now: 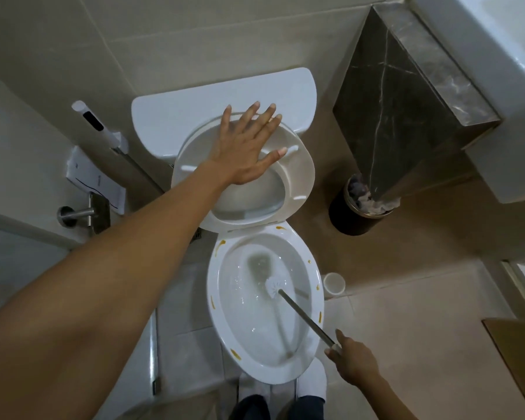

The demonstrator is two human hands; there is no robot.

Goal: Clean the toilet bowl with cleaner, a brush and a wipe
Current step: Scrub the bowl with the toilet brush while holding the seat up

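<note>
The left hand [245, 147] lies flat with all 5 fingers [265, 116] straight and spread wide, pressed against the raised toilet seat [297, 177], fingertips reaching the cistern lid [194, 107]. The right hand [353, 360] has its fingers curled tight round the near end of the toilet brush [300, 313]. The brush's thin grey handle runs on a long diagonal from that hand at lower right up and left into the toilet bowl [264, 353], with its white bristle head pointing toward the water at the bowl's centre. Yellow-brown smears dot the bowl's rim. A small white cup [334, 283] stands on the floor just right of the bowl.
</note>
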